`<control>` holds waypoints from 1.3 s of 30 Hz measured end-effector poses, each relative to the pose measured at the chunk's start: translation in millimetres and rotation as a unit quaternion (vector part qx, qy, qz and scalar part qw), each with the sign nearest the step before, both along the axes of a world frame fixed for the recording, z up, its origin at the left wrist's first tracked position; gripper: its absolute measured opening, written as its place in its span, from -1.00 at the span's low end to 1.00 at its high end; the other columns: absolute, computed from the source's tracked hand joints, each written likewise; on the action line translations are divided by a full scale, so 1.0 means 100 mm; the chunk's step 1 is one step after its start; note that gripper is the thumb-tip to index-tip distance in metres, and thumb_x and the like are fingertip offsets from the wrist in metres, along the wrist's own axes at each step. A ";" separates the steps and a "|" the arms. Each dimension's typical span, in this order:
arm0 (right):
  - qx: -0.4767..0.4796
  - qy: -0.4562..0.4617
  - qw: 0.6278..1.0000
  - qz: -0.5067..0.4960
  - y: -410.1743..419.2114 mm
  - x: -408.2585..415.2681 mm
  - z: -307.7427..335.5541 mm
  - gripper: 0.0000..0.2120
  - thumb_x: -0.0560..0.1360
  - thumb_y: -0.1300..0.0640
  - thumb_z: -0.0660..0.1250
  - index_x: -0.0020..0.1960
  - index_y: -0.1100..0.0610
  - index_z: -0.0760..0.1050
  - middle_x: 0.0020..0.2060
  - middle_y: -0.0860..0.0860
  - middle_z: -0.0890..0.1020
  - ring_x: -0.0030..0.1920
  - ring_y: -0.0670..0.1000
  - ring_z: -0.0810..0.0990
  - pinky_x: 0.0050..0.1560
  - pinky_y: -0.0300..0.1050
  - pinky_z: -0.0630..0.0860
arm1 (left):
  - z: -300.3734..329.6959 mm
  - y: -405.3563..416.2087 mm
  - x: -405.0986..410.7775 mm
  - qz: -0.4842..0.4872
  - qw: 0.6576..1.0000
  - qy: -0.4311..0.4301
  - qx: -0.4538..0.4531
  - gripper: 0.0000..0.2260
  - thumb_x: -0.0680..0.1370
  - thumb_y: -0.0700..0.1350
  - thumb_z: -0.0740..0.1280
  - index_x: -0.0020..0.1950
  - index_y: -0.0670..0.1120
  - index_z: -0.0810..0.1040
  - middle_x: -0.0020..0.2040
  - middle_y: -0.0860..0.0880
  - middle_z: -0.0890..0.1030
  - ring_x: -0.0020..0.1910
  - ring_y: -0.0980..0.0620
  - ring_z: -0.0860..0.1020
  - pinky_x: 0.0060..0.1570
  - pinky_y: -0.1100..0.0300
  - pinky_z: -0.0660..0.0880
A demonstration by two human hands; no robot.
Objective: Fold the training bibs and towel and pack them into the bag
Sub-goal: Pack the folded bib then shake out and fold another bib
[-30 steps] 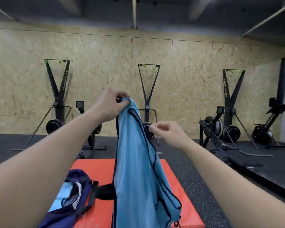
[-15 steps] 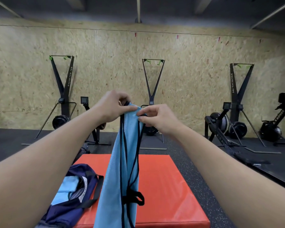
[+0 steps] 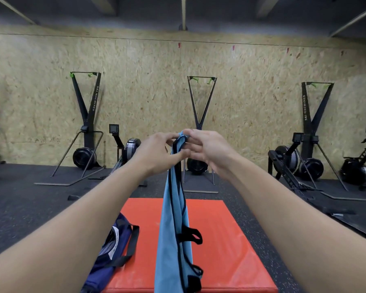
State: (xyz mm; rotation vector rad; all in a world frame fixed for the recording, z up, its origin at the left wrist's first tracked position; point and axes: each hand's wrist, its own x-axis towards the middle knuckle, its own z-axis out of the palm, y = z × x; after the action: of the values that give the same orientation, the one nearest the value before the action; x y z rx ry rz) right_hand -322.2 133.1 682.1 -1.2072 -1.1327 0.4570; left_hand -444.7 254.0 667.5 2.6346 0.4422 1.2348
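Holding: left hand (image 3: 156, 152) and right hand (image 3: 207, 149) pinch light-blue mesh bib (image 3: 173, 218) by its top, hanging over red padded mat (image 3: 226, 240).
Bag: navy fabric bag (image 3: 106, 265), mat's left edge.
Tip: align straps evenly before lowering flat.

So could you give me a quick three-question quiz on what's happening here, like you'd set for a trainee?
1. True or false: the light blue mesh training bib with black trim lies flat on the orange-red padded mat.
2. Which hand has a grip on the bib's top edge? A) only the left hand B) only the right hand C) both
3. Fill in: the dark navy fabric bag with black straps sits at the mat's ____ edge, as the person sees it.

Key: 1. False; it hangs upright from the hands. 2. C. 3. Left.
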 end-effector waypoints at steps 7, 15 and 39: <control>-0.061 -0.170 0.983 -0.041 -0.11 -0.09 0.06 -0.56 0.70 -0.05 0.11 0.48 0.15 0.40 0.36 -0.01 0.55 0.32 -0.11 0.52 0.39 -0.05 0.45 | 0.07 -0.01 0.09 -0.065 0.992 0.011 -0.104 -0.86 0.54 -0.06 0.45 0.08 -0.03 0.66 -0.15 0.07 0.63 -0.34 0.29 0.52 -0.37 0.37 0.36; -0.056 -0.215 0.974 -0.036 -0.18 0.11 -0.10 -0.75 0.67 -0.01 0.22 0.18 -0.05 0.65 0.20 -0.24 0.62 0.28 -0.31 0.46 0.35 -0.20 0.36 | 0.08 -0.07 0.07 -0.092 0.972 -0.040 -0.212 -0.66 0.62 -0.27 0.13 0.06 0.00 0.67 -0.56 0.16 0.39 -0.64 0.20 0.27 -0.63 0.34 0.21; 0.065 -0.137 0.977 -0.148 -0.24 0.45 0.07 -0.80 0.50 0.32 0.44 0.01 0.05 0.69 0.01 0.08 0.71 -0.07 -0.13 0.64 -0.05 -0.32 0.57 | -0.67 -0.25 0.38 -0.310 0.865 0.054 -0.390 -0.54 0.57 0.10 0.40 0.14 -0.32 0.52 -0.05 -0.16 0.63 -0.12 0.00 0.57 0.03 -0.01 0.56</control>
State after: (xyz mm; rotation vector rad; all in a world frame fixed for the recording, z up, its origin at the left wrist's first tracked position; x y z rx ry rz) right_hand -277.6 109.6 688.7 -1.3230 -1.1710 -0.0123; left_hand -406.3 229.0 600.3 1.8928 0.0496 0.5293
